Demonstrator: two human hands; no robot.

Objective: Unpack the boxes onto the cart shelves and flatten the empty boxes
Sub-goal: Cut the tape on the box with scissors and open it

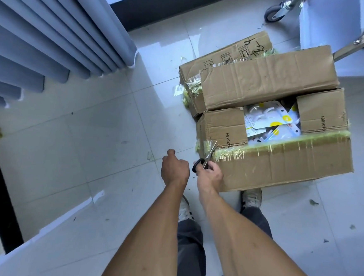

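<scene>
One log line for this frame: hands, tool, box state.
right hand: holds scissors at box corner tape | left hand: curled, empty | flaps open, packets inside

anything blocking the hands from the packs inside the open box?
Partly. The packs show only through a gap in the open box; two short flaps fold in over the rest. The right hand grips scissors at the taped near-left corner. The left hand holds nothing.
</scene>
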